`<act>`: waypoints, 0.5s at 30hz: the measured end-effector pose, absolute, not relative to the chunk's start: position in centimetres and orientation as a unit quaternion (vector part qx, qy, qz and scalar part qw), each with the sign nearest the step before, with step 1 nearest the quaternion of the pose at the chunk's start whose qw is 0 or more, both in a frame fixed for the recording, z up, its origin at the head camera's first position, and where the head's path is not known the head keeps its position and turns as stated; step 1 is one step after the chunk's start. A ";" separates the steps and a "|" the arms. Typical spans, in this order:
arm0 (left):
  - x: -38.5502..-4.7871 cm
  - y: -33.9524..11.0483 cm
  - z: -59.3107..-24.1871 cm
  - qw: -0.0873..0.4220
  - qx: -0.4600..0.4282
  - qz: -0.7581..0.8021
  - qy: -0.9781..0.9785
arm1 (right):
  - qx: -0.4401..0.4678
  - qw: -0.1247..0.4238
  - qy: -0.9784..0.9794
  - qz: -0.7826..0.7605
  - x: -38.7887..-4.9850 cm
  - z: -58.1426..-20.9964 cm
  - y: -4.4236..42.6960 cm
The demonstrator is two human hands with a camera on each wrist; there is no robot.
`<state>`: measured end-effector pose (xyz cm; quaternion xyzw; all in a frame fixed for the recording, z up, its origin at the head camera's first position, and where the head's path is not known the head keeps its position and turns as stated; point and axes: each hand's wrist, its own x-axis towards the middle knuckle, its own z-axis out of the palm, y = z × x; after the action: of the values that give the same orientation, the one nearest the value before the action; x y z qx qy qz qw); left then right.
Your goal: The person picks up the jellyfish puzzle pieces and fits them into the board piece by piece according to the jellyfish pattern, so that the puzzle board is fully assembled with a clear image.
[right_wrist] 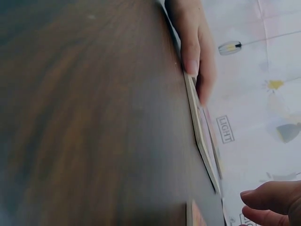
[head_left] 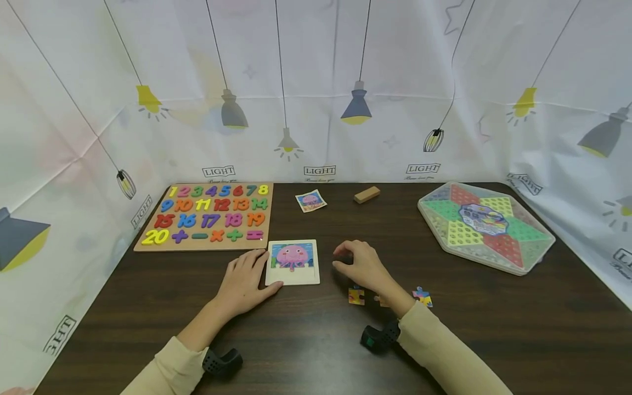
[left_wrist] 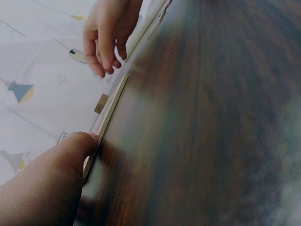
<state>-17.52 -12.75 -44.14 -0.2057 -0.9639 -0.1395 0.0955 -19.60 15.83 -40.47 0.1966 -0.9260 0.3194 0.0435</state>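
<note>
A square jigsaw tray [head_left: 300, 277] with a pink jellyfish picture lies mid-table; its lower part shows pale bare board. My left hand [head_left: 245, 282] rests against its left side, the thumb at the bottom edge and the index finger near the upper left corner. To the tray's right, my right hand [head_left: 364, 265] hovers over the table, with a gap between thumb and fingertips and nothing held. Loose jigsaw pieces lie by the right wrist: one yellow and blue piece [head_left: 356, 296], one partly hidden piece [head_left: 381, 300] and another piece [head_left: 422, 297].
A wooden number board [head_left: 201, 251] stands behind my left hand. Farther back lie a small jellyfish picture card [head_left: 311, 201] and a wooden block [head_left: 367, 195]. At the right is a hexagonal game box [head_left: 486, 227]. A printed curtain [head_left: 316, 109] hangs along the table's back.
</note>
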 end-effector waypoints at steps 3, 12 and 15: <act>-17.5 -12.8 -44.1 0.097 -0.206 -0.141 -0.963 | 0.197 0.047 -0.927 0.314 -19.1 -40.5 16.5; -17.5 -12.7 -44.2 0.098 -0.207 -0.143 -0.963 | 0.199 0.042 -0.931 0.304 -17.7 -41.1 18.5; -17.5 -12.8 -44.2 0.101 -0.207 -0.143 -0.962 | 0.208 0.041 -0.929 0.302 -17.2 -41.0 19.0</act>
<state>-17.47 -12.76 -44.24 -0.2073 -0.9625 -0.1427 0.1013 -17.21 19.00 -41.02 0.2082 -0.9295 0.3018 0.0406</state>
